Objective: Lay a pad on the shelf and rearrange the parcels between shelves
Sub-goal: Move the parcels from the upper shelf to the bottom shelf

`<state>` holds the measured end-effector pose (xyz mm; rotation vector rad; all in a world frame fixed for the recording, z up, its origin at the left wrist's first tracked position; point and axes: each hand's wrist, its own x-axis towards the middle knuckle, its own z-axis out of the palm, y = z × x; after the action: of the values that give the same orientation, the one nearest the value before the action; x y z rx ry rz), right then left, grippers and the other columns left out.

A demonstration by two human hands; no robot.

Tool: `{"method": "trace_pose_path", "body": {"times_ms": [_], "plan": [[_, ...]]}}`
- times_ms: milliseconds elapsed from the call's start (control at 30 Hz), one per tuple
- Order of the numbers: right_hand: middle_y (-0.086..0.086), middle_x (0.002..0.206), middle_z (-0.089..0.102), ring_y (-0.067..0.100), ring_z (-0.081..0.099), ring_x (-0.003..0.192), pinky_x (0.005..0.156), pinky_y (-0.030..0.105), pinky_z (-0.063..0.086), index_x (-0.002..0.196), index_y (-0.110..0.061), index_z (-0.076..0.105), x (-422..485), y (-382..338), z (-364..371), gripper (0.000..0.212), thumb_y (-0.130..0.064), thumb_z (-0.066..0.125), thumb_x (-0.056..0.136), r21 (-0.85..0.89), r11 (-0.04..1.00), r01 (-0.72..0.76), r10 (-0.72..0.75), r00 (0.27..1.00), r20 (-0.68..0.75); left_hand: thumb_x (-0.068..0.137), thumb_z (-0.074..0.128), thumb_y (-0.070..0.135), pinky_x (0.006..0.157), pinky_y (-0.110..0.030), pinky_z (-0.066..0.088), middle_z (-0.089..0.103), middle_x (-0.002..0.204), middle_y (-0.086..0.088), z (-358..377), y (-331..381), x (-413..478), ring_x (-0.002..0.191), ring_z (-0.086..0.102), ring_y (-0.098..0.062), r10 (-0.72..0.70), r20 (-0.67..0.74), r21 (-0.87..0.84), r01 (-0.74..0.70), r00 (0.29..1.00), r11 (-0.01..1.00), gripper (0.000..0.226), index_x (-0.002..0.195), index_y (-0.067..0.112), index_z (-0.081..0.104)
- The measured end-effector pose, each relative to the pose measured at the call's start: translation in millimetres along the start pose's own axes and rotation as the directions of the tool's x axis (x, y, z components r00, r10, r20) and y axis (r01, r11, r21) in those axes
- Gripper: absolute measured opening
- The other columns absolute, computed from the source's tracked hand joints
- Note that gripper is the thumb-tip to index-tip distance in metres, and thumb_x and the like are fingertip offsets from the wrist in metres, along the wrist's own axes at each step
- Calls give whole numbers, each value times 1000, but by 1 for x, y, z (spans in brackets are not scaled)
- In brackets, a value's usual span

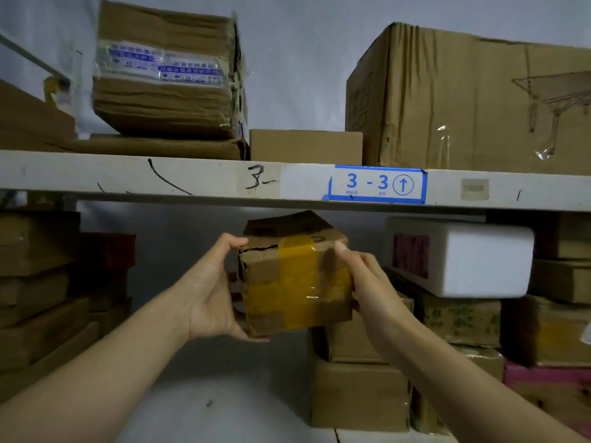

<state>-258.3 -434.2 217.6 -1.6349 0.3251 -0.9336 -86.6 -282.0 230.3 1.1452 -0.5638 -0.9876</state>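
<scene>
A small brown cardboard parcel (294, 276) wrapped in yellow tape hangs in mid-air in front of the lower shelf opening. My left hand (212, 292) grips its left side, thumb on the top edge and fingers under it. On the parcel's right side my right hand (364, 282) holds it, thumb on the upper right corner. The white upper shelf beam (192, 180) with a blue "3-3" label (377, 184) runs just above the parcel. The grey lower shelf surface (224, 394) lies below my arms. No pad is visible.
The upper shelf carries a taped stack of flat cardboard (166, 75), a small box (305, 145) and a large carton (473, 100). On the lower shelf, stacked boxes (41, 282) stand at left; a white foam box (460, 257) sits atop cartons (361, 388) at right.
</scene>
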Motion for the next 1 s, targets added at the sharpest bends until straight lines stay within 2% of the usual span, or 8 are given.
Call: {"method": "trace_pose_path", "body": {"times_ms": [100, 167, 300, 367, 500, 667, 833, 1000], "plan": [[-8, 122, 53, 15, 54, 110, 83, 31, 46, 125, -33, 47, -6, 1, 8, 41, -58, 53, 93, 5, 1000, -8, 8, 999, 33, 59, 73, 70, 95, -79, 36, 59, 133, -28, -3, -5, -6, 118, 53, -57, 15, -47, -8, -15, 999, 1000, 83, 129, 28, 61], [-7, 122, 53, 16, 53, 112, 90, 35, 45, 123, -33, 48, -9, 3, 11, 40, -60, 53, 93, -14, 1000, -20, 21, 998, 64, 62, 70, 72, 95, -77, 37, 61, 130, -27, -7, -8, -8, 117, 54, -56, 13, -106, -11, -14, 994, 1000, 76, 124, 28, 65], [-12, 119, 55, 9, 54, 111, 90, 26, 43, 126, -30, 50, -17, 13, 9, 39, -57, 48, 98, -93, 995, -17, 28, 993, 119, 75, 60, 68, 95, -61, 39, 68, 122, -20, -25, -16, -8, 113, 57, -48, 31, -234, -41, -42, 972, 998, 46, 98, 30, 71], [-14, 116, 54, 5, 53, 111, 88, 23, 45, 129, -30, 49, -16, 24, 3, 40, -54, 51, 98, -188, 981, 50, -49, 999, 7, 75, 60, 67, 94, -61, 39, 67, 123, -18, -39, -24, -8, 114, 56, -48, 34, -275, -57, -52, 961, 997, 40, 95, 34, 70], [3, 145, 43, 24, 36, 137, 116, 50, 32, 144, -22, 43, 2, 49, -26, 57, -47, 60, 95, -404, 914, -30, -157, 893, -421, 69, 64, 66, 80, -59, 48, 64, 130, -12, -66, -45, -6, 116, 57, -44, 26, -373, -61, -53, 927, 997, 44, 102, 38, 69], [13, 152, 37, 33, 27, 141, 117, 49, 24, 148, -8, 38, 14, 62, -40, 67, -41, 62, 95, -536, 829, -162, -195, 813, -548, 76, 65, 61, 81, -62, 51, 66, 125, -14, -74, -71, -2, 113, 59, -43, 14, -405, -122, -69, 914, 990, 48, 117, 36, 68], [19, 151, 36, 39, 30, 140, 115, 50, 24, 142, -4, 45, 24, 61, -40, 68, -49, 61, 93, -456, 829, -323, -85, 734, -674, 78, 64, 61, 82, -62, 54, 73, 115, -16, -64, -84, 8, 106, 66, -41, 5, -349, -136, -56, 937, 989, 49, 116, 30, 72], [17, 130, 57, 39, 50, 122, 105, 57, 42, 130, -8, 59, 32, 76, -43, 82, -71, 58, 77, -216, 919, -330, 123, 759, -639, 79, 63, 62, 83, -64, 54, 75, 112, -16, -64, -86, 15, 108, 67, -42, 23, -311, -131, -67, 950, 989, 52, 118, 29, 72]]}}
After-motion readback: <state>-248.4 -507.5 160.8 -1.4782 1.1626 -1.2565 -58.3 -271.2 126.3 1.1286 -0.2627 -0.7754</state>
